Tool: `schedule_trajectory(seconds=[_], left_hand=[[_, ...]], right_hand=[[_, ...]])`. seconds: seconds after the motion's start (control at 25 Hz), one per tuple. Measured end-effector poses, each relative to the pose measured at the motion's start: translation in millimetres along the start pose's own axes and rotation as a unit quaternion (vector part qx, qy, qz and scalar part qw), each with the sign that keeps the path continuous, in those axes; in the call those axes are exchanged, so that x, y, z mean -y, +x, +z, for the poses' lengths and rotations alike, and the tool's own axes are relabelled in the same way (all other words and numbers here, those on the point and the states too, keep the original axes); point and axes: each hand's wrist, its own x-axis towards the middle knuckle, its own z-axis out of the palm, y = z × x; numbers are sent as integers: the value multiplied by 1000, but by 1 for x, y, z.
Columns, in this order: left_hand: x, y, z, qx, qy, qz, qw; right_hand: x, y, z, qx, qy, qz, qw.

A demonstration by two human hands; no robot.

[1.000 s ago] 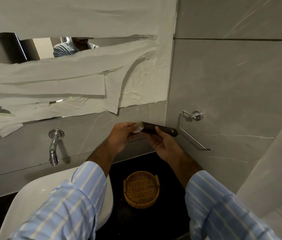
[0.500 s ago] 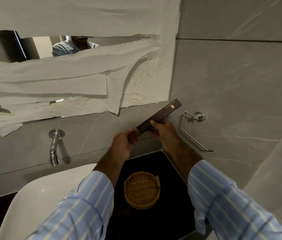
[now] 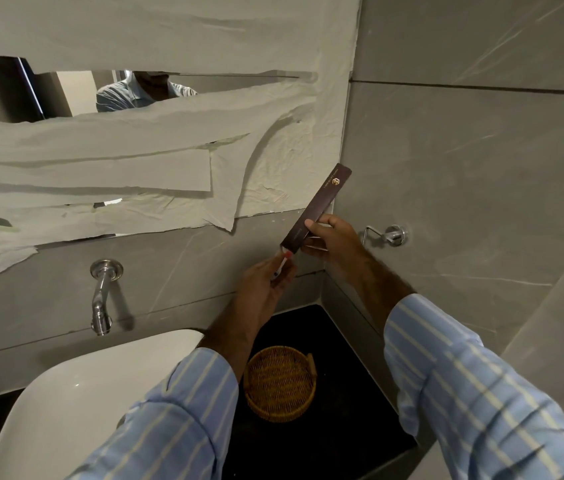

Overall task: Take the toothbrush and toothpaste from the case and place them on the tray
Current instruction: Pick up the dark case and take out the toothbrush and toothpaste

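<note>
right hand (image 3: 334, 239) clamped on tilted case (image 3: 315, 211) | left hand (image 3: 266, 289) pinching emerging toothpaste (image 3: 282, 265) | risk: toothbrush slides out unchecked, misses wicker tray (image 3: 278, 382) near counter's back corner

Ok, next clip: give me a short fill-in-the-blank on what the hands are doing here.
1. The right hand holds the dark case tilted, open end pointing ____.
2. The left hand pinches a small item at the case's ____ end.
3. The woven tray on the black counter is ____.
4. The tray sits to the ____ of the white sink.

Missing words: down; lower; empty; right
</note>
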Motion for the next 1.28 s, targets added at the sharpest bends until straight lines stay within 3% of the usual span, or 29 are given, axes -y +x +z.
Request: schedule_trajectory(seconds=[0.16,0.32,0.44,0.56,0.76,1.08,1.28], left_hand=[[4,-2,-1,10,-38,2,999],[7,-7,2,22,13,22,999],[6,-12,7,17,129,45,990],[0,-16,12,-17,319,67,945],[-12,-15,23,-29,440,87,893],[-15,-14,8,-71,479,117,867],[-7,-15,9,-92,411,87,903]], right_hand=[[4,-6,0,28,-22,-5,999],[1,-7,3,4,-28,1,1000],[-2,-6,2,-23,-15,23,999],[-5,-7,0,-16,-20,29,999],[-5,-11,-1,-18,-3,43,999],[39,-8,-23,-144,31,-71,987],[45,-19,-34,-159,-9,-71,985]])
